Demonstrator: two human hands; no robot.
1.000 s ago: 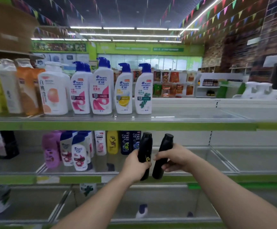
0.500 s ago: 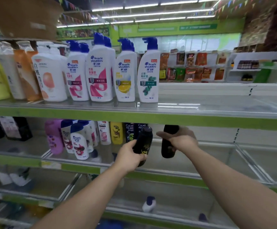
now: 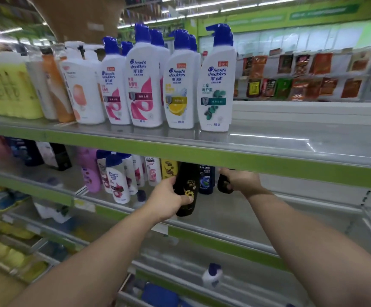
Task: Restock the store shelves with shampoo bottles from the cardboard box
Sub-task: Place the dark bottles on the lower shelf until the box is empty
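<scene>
Both hands are wrapped around black bottles: the left hand [image 3: 165,201] grips one bottle [image 3: 186,191], the right hand [image 3: 241,180] another [image 3: 224,185], carried under the upper shelf [image 3: 268,165] toward the middle shelf's [image 3: 235,209] bare stretch, likely for placing.

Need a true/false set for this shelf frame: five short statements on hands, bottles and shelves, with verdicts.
1. White pump bottles with blue pumps stand on the top shelf. True.
2. The left hand grips the left black bottle; the right hand grips the right black bottle. True.
3. Both black bottles are held above the top shelf. False: they are below it, at the middle shelf.
4. The left black bottle lies flat on its side. False: it is held roughly upright.
5. A dark blue bottle shows between the two black ones. True.
</scene>
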